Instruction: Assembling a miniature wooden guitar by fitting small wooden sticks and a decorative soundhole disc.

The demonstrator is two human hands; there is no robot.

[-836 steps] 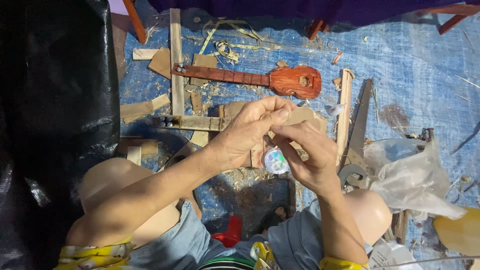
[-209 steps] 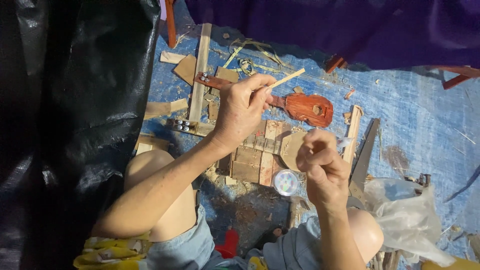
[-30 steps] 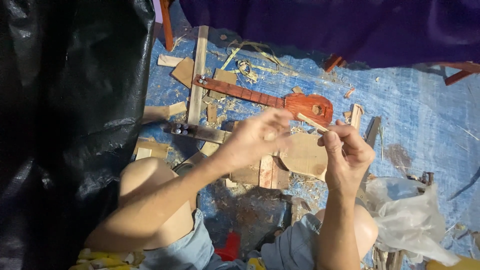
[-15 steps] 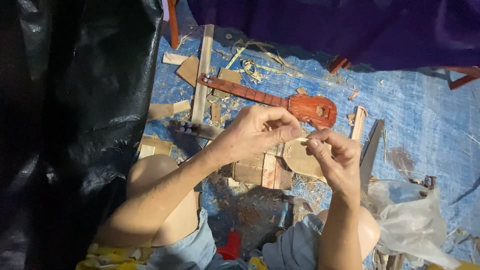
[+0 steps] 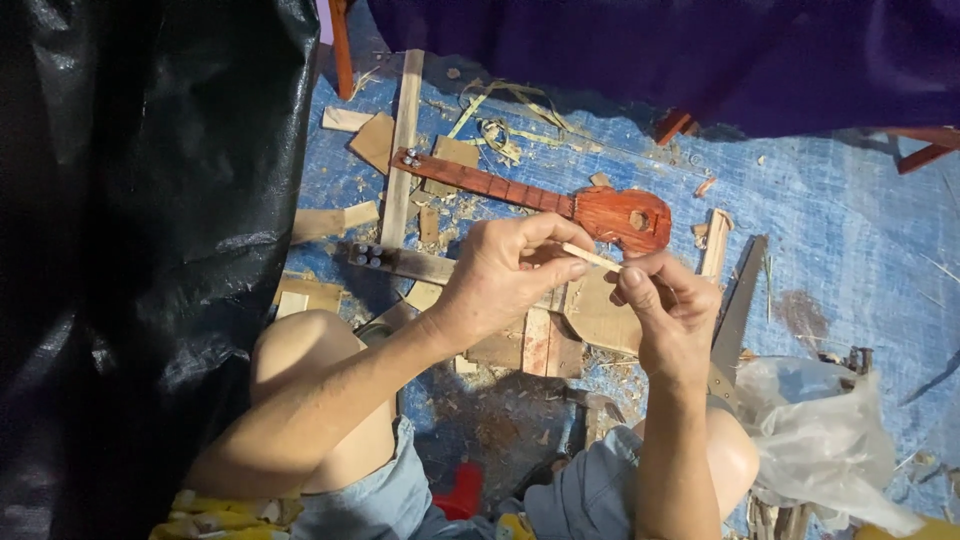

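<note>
Pinching thin pale wooden stick (image 5: 590, 258)

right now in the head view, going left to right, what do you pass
black plastic sheet → left hand → thin wooden stick → right hand → handsaw → clear plastic bag

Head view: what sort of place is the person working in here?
Likely an informal woodworking spot on the ground, perhaps for making small instruments. A blue tarp littered with wood offcuts and shavings, a small red ukulele-like instrument and a handsaw lie around the seated person.
</note>
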